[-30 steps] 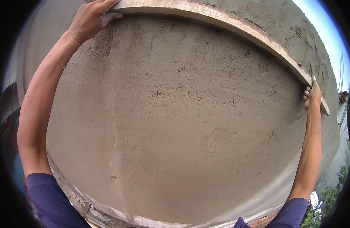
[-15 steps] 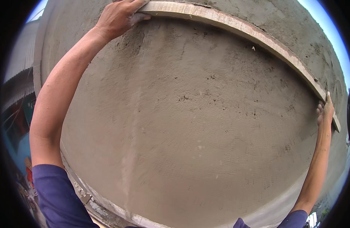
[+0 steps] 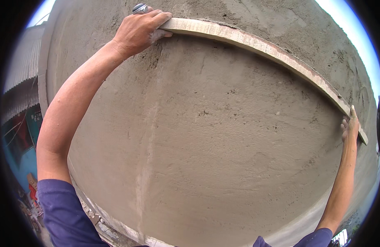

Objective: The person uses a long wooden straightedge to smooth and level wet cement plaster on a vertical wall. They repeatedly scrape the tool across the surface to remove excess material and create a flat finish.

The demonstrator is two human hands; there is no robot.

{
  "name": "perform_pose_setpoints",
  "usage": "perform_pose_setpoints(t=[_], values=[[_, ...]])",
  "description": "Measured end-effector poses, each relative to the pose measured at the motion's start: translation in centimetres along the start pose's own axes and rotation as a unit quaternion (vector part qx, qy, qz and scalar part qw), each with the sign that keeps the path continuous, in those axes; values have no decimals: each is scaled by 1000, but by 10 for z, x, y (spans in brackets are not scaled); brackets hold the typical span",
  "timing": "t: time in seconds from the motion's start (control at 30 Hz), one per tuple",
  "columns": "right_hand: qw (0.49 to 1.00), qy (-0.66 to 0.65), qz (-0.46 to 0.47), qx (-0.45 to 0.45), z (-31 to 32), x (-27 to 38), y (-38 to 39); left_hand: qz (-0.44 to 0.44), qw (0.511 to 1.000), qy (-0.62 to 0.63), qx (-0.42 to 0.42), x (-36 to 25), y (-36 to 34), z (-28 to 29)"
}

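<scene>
A long pale straightedge board [image 3: 243, 40] lies across a wall of grey-brown plaster [image 3: 206, 136], curving in the view from upper left down to the right. My left hand [image 3: 138, 32] grips its left end, thumb below and fingers above, with a large dark-stoned ring on one finger. Toward the other end my right hand [image 3: 350, 124] holds the board from below, its fingers partly hidden. Wet mortar lines the board's upper edge. Below it the plaster is smoother, with small pits and a pale vertical streak [image 3: 144, 164].
Rougher plaster [image 3: 280, 24] covers the wall above the board. At the far left stands a building with a corrugated metal roof [image 3: 23, 66] and blue wall, with clutter [image 3: 31, 206] on the ground. A ledge [image 3: 136, 235] runs along the wall's foot.
In the picture the board's left end and my left hand sit lower and slightly to the right, and the ring has come into view. My right hand has shifted only a little.
</scene>
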State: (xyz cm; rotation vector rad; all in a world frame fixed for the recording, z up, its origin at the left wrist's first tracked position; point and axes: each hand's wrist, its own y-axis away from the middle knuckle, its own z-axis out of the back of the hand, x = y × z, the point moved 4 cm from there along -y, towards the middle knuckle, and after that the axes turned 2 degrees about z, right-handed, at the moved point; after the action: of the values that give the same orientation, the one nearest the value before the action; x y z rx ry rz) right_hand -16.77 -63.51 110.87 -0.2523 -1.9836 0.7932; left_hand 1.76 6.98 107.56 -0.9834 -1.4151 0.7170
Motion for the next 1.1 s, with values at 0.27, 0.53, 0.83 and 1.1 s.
perform_pose_setpoints(t=[0.27,0.53,0.83,1.1], values=[[995,-68,62,-49,-14,71,-142,57,991,37,-112,44,-133,-29],[995,-16,68,-68,-8,50,-92,108,988,49,-99,30,-105,-33],[996,-79,37,-5,12,-38,65,66,994,66,-61,-40,82,-33],[997,-28,-33,-69,10,-67,207,65,989,130,18,-80,194,11]])
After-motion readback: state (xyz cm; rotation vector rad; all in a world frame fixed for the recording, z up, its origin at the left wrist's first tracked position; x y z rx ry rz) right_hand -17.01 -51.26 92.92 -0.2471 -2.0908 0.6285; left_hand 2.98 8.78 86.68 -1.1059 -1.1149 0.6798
